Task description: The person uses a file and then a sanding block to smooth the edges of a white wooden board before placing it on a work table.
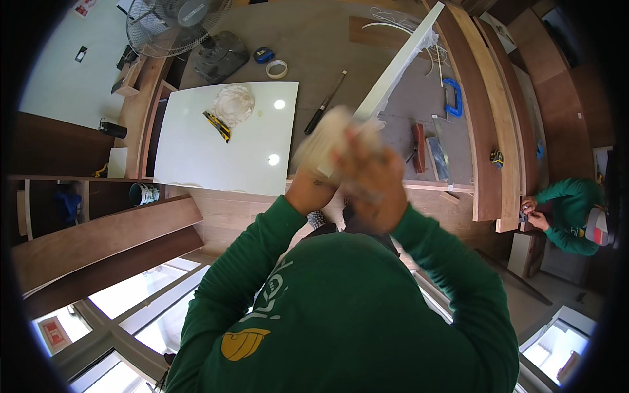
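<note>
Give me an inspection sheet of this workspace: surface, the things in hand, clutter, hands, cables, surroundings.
Surface: wooden work surface, a glossy white panel lying flat on it.
Things in hand: long white strip with a blurred pale wad against its near end.
Clutter: chisel, tape roll, blue clamp, crumpled plastic.
Hands: left hand and right hand together at the strip, motion-blurred.
Cables: white cords at the far edge.
Surroundings: pedestal fan, stacked brown boards, a co-worker at right.
</note>
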### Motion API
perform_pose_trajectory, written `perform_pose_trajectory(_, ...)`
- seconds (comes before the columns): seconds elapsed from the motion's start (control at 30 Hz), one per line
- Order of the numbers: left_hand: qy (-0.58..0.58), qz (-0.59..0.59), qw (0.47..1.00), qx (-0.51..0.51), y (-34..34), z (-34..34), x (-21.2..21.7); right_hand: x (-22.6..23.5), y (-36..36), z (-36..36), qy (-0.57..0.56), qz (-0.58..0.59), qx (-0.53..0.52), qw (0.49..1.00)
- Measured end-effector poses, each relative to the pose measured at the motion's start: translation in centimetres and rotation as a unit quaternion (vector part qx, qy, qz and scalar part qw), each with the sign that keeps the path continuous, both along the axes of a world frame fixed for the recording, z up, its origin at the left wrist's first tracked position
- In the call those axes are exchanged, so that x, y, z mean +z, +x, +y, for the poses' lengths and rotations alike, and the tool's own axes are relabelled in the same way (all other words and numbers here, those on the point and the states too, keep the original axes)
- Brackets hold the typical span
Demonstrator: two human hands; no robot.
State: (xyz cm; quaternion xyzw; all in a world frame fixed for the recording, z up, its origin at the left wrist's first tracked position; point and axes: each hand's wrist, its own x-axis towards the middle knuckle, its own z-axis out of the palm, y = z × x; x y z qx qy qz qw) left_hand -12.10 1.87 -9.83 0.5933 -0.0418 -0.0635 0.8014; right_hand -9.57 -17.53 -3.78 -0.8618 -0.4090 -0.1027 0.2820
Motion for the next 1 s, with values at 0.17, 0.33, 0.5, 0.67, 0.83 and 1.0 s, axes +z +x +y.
perform_pose_trajectory(0.17, 0.196, -0.244, 0.949, 0.052, 0.7, -0.7, -1.3, -0.4, -0.8, 0.4, 0.019, 0.012, 0.017, 1.0)
perform_pose_trajectory(0.33, 0.298, -0.273, 0.911, 0.08, 0.5, -0.3, -1.4, -0.8, 2.4, -1.0, -0.044, -0.048, -0.055, 0.996)
perform_pose_trajectory(0.5, 0.298, -0.289, 0.904, 0.104, 1.1, -0.3, -1.8, -0.4, -1.9, 0.0, -0.016, -0.022, 0.046, 0.999)
perform_pose_trajectory(0.67, 0.185, -0.106, 0.976, 0.039, 0.1, -0.3, -1.0, -1.0, 2.1, -1.0, -0.027, -0.045, -0.006, 0.999)
perform_pose_trajectory(0.83, -0.293, 0.084, 0.951, -0.047, 0.5, 0.2, 1.3, 0.3, -1.2, -0.2, -0.037, -0.04, 0.071, 0.996)
perform_pose_trajectory(1.0, 0.104, -0.048, 0.992, 0.054, 0.7, 0.3, 0.8, -0.6, 4.8, -0.3, 0.001, -0.06, -0.038, 0.997)
